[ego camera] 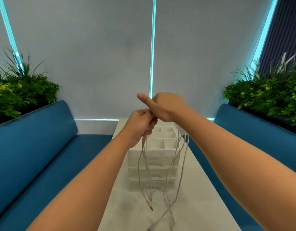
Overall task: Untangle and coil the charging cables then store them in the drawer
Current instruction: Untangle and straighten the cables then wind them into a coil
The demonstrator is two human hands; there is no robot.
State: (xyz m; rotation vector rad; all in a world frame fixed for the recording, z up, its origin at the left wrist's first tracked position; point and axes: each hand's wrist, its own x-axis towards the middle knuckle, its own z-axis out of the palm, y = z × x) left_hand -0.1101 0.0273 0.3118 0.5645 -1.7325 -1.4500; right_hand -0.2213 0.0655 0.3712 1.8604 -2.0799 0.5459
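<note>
Both hands raised above the organizer point(154, 157), a white drawer unit with open top compartments standing on the white worktop point(194, 189). Left hand point(140, 125) has its grip curled tight round a bunch of white cables point(160, 172), fist just above the organizer's top left. Right hand point(167, 107) touches the left from above, fingers curled over the same cable bunch, thumb sticking out straight to the left; exact pinch point is hidden behind the knuckles. Cables hang down in loose strands in front of the organizer, some from the left fist, some from under the right wrist along the organizer's right side. Several strands cross each other lower down. Plug ends dangle below the organizer's base, near the worktop; whether they touch it, cannot tell. Organizer drawers all look pushed in. Blue benches point(35, 155) run along both sides of the worktop. Green plants point(19, 90) sit behind the bench backs, left and right of the organizer. Grey blinds point(94, 55) behind.
</note>
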